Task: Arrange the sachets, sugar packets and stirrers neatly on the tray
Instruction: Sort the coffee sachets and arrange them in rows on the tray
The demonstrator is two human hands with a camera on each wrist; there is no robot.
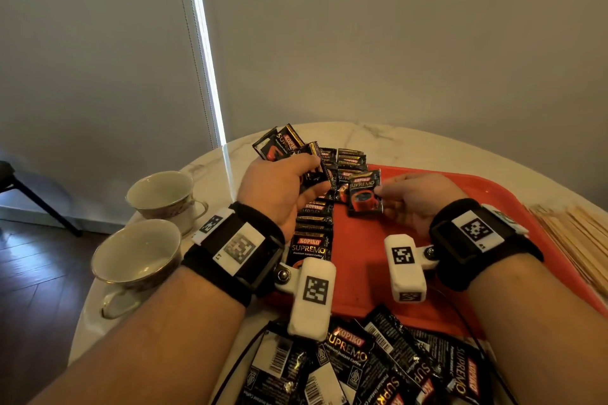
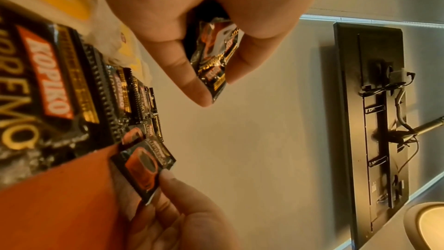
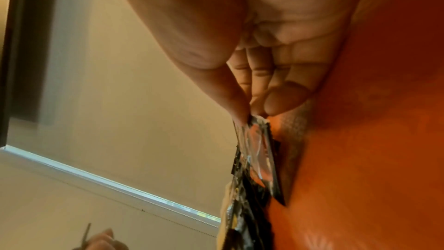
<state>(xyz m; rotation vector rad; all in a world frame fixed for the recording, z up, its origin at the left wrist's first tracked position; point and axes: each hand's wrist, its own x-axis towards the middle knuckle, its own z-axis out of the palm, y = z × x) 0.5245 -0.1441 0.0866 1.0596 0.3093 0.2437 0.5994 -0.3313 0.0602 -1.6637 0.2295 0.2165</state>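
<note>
Over the red tray point(image 1: 411, 289), my left hand point(image 1: 312, 176) grips a fanned bunch of black coffee sachets point(image 1: 288, 143), seen close up between its fingers point(image 2: 213, 58). My right hand point(image 1: 381, 196) pinches a single sachet point(image 1: 364, 193) by its edge, just above the tray and beside the left hand; thumb and fingertips point(image 3: 276, 100) meet on that sachet point(image 3: 260, 151). A column of overlapping sachets point(image 1: 311, 240) lies along the tray's left side. Wooden stirrers point(image 1: 579, 240) lie in a bundle on the table right of the tray.
A loose pile of sachets point(image 1: 368, 368) lies at the table's near edge in front of the tray. Two empty cups point(image 1: 164, 194) point(image 1: 135, 256) stand at the left on the round marble table point(image 1: 411, 145). A wall stands close behind.
</note>
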